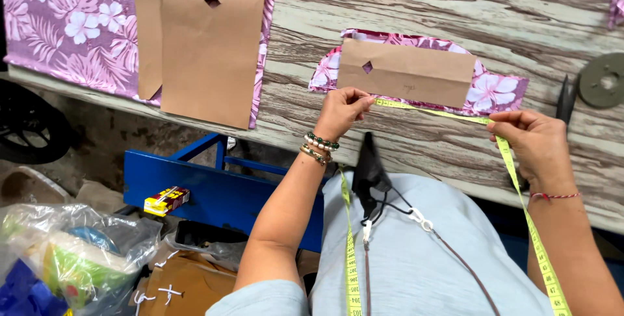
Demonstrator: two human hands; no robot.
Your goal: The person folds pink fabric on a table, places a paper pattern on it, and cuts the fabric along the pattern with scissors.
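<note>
Both hands, L (342,109) & R (530,135), pinch tape measure (434,112) taut along fabric piece (491,90) lower edge.

Brightness: even, soft daylight-like light over the table (403,4); colours are clear.
Shadows: faint; only a thin dark edge under the left hand (342,109) and right hand (533,137).
Glare: mild sheen on the plastic bag (78,251).
Dim zone: floor under the table, upper left.
Sharpness: centre crisp; slight softness and wide-angle bending toward the edges.

Two hands (343,111), one tape measure (432,112), three paper patterns (406,72), one scissors (565,98).
</note>
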